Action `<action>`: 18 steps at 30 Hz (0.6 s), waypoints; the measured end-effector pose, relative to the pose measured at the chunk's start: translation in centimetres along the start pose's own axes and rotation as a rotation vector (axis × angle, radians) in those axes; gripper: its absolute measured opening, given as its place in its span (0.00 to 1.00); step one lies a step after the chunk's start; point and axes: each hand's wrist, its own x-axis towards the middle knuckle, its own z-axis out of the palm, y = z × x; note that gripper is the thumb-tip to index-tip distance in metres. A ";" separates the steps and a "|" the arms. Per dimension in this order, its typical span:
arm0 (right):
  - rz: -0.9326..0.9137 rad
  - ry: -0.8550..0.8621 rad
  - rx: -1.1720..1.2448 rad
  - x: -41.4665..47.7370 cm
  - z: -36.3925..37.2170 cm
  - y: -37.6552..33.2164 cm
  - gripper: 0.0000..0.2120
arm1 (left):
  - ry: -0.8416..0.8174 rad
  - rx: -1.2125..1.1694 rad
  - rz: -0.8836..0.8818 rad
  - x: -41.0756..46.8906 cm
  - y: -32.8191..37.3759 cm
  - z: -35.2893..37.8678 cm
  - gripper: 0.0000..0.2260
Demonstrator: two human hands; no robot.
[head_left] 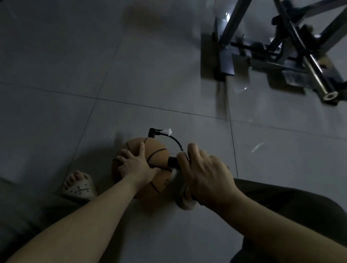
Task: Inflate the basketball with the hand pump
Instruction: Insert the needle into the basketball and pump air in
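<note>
- Basketball (pixel 157 153) on the floor (pixel 121 73); left hand (pixel 134 163) spread flat on top, steadying it.
- Right hand (pixel 205 170) wrapped round the hand pump (pixel 172 162); hose (pixel 176 141) arcs to the ball's far side.
- Needle seating hidden. Probably pumping stage; can't tell the fill.

Your glossy tiled floor (pixel 122 83)
The basketball (pixel 157 151) sits near you, your sandalled foot (pixel 78 184) just left of it, a metal frame (pixel 286 43) far right.

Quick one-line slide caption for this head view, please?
Left hand presses the basketball on the tiled floor while the right hand grips the hand pump, hose arcing beside the ball.
</note>
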 end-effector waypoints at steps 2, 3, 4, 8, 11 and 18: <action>-0.038 -0.009 -0.022 0.2 1.0 -0.1 0.21 | 0.004 -0.001 0.002 0.1 0.0 0.1 0.51; -0.040 -0.009 -0.029 0.8 1.8 0.0 0.17 | 0.001 0.002 -0.001 0.1 0.0 0.1 0.51; -0.031 -0.015 -0.029 1.3 2.7 0.2 0.15 | -0.003 0.007 -0.010 0.3 0.0 0.1 0.51; -0.015 -0.102 -0.035 2.4 6.4 0.7 0.15 | -0.009 0.042 -0.058 0.7 0.3 0.4 0.52; -0.021 -0.179 -0.048 2.5 9.1 0.6 0.16 | 0.018 0.057 -0.046 0.9 0.3 0.5 0.51; 0.056 -0.305 0.012 3.2 10.6 0.4 0.18 | 0.007 0.064 -0.027 0.3 0.3 0.3 0.51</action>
